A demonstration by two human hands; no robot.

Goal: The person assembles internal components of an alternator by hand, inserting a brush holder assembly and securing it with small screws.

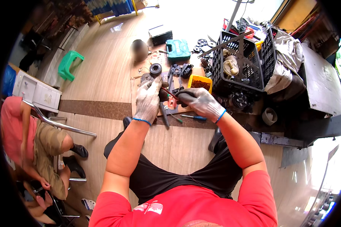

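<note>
Both hands wear pale knitted work gloves with blue cuffs, smudged dark. My left hand [148, 100] is closed around a dark part, mostly hidden by the glove. My right hand [203, 101] is closed on one end of a thin reddish rod [169, 93], perhaps a screwdriver shaft; its kind is unclear. The rod spans the gap between the hands. Just beyond my left hand lies a black ring-shaped part [155, 69]. A yellow tub [195, 78] of small rusty-brown pieces stands beyond my right hand. Below the hands lie a dark bar-like tool [164, 115] and a blue-handled screwdriver [193, 117].
A teal tool case [178, 49] and a black box [160, 36] stand farther off. Black crates [236, 81] with metal parts are at the right. A green stool [69, 65] stands on the left floor. A seated person [45, 142] is at the far left.
</note>
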